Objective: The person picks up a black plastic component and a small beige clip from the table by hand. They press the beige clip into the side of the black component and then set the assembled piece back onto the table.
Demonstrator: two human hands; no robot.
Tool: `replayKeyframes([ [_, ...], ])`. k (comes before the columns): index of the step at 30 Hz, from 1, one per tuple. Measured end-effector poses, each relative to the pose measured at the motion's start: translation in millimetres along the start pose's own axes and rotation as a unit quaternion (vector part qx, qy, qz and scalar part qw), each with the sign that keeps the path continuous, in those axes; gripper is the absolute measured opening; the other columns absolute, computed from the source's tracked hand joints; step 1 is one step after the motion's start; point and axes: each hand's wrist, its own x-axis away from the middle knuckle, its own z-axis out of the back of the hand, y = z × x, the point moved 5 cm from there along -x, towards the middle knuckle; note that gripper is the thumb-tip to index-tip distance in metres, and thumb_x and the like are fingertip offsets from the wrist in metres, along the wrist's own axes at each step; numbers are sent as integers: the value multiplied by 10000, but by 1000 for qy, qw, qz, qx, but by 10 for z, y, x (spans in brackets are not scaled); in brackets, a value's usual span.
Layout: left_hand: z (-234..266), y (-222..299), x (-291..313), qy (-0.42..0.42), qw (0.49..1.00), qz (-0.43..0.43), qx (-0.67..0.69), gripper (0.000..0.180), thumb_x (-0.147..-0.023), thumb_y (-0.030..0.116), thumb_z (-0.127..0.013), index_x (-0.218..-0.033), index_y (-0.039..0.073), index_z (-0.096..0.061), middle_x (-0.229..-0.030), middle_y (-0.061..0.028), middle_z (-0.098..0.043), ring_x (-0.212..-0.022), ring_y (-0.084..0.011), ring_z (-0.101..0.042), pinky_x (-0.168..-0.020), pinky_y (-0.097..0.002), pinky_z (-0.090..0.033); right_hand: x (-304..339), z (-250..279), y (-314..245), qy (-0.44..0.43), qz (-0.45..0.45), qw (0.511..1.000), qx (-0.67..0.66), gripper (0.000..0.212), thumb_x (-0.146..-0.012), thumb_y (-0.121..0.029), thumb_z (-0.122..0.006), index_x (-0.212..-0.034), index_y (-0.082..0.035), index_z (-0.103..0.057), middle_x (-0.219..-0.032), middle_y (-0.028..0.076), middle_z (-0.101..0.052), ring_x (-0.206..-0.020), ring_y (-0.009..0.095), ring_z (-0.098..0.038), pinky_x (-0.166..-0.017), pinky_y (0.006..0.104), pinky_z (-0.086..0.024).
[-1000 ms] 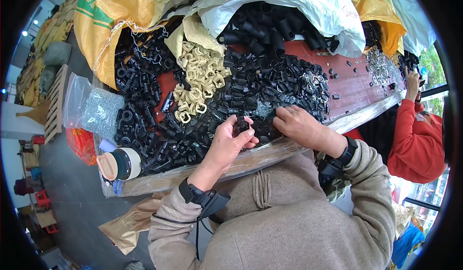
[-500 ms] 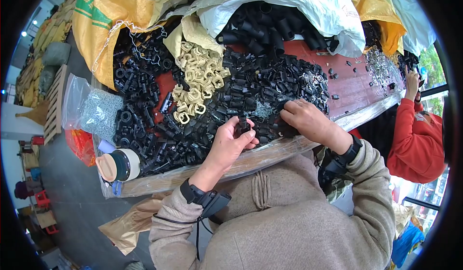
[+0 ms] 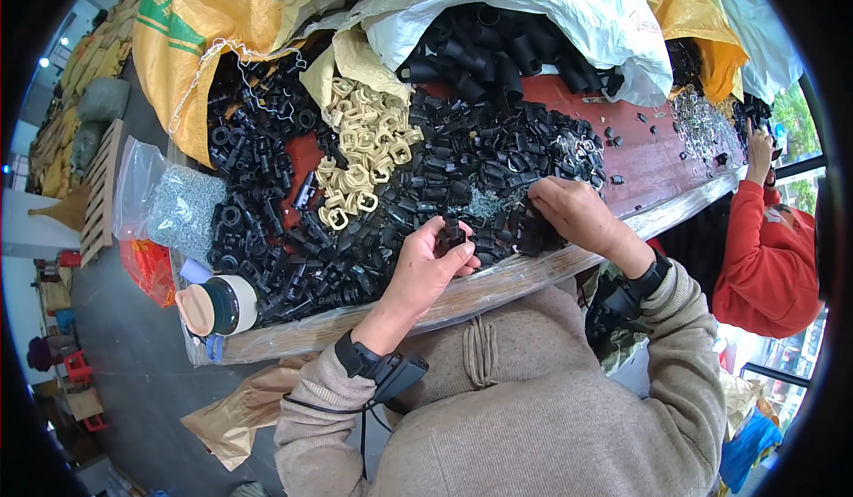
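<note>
Close in, the left hand (image 3: pixel 425 268) pinches a small black part (image 3: pixel 453 229) between thumb and fingers, maybe to keep it steady, and at its two o'clock the right hand (image 3: pixel 582 217) has its fingertips bunched by the black bits (image 3: pixel 506 155), but I cannot tell if they hold one. Farther off, cream rings (image 3: pixel 364 146) sit at eleven o'clock, and at one o'clock a white sack (image 3: pixel 569 17) opens this way, likely so its black tubes (image 3: pixel 524 50) are easy to grab.
</note>
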Motion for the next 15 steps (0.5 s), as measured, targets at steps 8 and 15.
replayKeyframes([
  [8,-25,-4,-27,4,1000,-6,-4,148,-791,87,-584,-920,48,-523,-784,-19,-557,-679,-105,-576,-597,-222,-471,-23,68,-61,65,22,997,24,116,-733,-15,-540,-846,-6,-515,-723,113,-505,-675,308,-527,-602,354,-430],
  [15,6,-6,-42,13,1000,-1,-15,147,-786,91,-592,-913,51,-528,-782,-15,-558,-668,-97,-570,-591,-213,-465,119,-128,-299,-76,156,984,-48,128,-686,-44,-578,-805,-20,-535,-749,101,-491,-653,271,-520,-583,356,-415],
])
